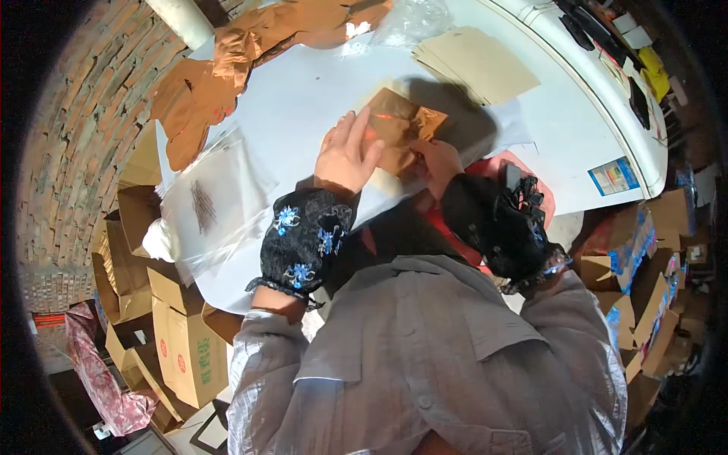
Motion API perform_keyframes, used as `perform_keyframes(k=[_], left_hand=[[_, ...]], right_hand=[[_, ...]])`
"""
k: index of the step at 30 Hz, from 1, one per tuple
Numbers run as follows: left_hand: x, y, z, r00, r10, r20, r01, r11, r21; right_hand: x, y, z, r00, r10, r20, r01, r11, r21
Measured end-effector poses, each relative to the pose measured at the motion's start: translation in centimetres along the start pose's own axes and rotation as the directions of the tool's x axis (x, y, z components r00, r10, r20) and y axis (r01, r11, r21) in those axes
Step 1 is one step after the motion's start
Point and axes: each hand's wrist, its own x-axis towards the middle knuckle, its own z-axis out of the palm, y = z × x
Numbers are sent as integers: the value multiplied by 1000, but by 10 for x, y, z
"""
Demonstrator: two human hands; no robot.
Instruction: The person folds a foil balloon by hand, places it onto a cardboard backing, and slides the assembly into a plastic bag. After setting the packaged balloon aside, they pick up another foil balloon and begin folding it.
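On the white table (296,83) a copper-coloured foil sheet (390,114) lies over a pale card (377,180). My left hand (347,154) rests at the foil's left edge with its fingers spread. At the foil's lower right, my right hand (440,163) is closed, fingertips pinching the foil near a raised, creased flap (429,121). Both forearms wear black sleeve covers. Clear plastic sheets (239,174) lie to the left, with a small heap of thin dark pieces (203,206) on them.
Crumpled copper foil (186,98) lies along the table's far left. Pale cards (481,64) and clear plastic (409,23) are at the back. Cardboard boxes (186,341) stand at lower left, more boxes (629,265) at right. A red bag (500,163) is beside my right hand.
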Motion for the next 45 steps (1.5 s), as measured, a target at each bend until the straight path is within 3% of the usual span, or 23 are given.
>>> perform_keyframes(k=[1,3,6,10,13,18,19,21,22,23,25,28,31,32,35,39,40,43,45], left_hand=[[2,-4,0,1000,-2,10,2,1000,19],[4,-9,-1,999,-7,32,5,998,57],[6,-7,-6,985,-26,168,2,990,144],[4,-9,-2,978,-5,210,-43,974,222],[2,-10,0,978,12,209,-63,969,240],[5,-19,3,986,7,166,-28,992,123],[12,-20,-5,983,-43,178,38,999,32],[35,-25,-27,968,-129,215,164,974,-156],[48,-32,-37,977,-127,170,146,983,-108],[58,-36,-50,992,-39,116,36,999,32],[89,-81,-40,917,-348,193,330,936,121],[127,-122,-14,981,-114,158,101,991,88],[166,-124,19,997,-19,68,18,1000,22],[174,-126,33,998,8,-68,-10,999,-30],[192,-139,70,988,25,-150,-10,995,98],[204,-157,77,995,-80,-53,84,994,69],[200,-145,61,976,-218,23,215,971,106],[172,-145,31,927,-305,-219,300,952,-57],[149,-153,16,935,-312,-166,285,944,-167]], right_hand=[[0,-12,10,999,24,-23,-23,999,46],[-9,-50,34,949,305,-81,-278,930,242],[-21,-74,43,931,354,-92,-316,905,284],[-26,-80,40,924,381,-33,-354,884,307],[-13,-69,35,899,438,-30,-426,887,175],[-11,-48,28,967,250,-43,-238,954,185],[3,-32,22,990,138,-2,-138,990,43],[8,-21,18,993,114,34,-115,993,28],[-13,-49,27,939,344,21,-332,887,320],[-16,-48,31,937,348,27,-335,877,344],[-16,-50,31,937,348,18,-326,858,396],[-22,-58,29,938,346,7,-328,885,330],[-33,-74,37,932,362,-11,-335,874,352],[-32,-70,35,931,365,3,-343,872,351],[-32,-69,33,934,355,34,-340,857,387],[-31,-70,33,929,371,0,-346,867,359],[-32,-70,33,926,377,-1,-355,873,334],[-33,-69,32,939,333,87,-331,806,491],[-34,-80,29,917,390,82,-378,785,491]])
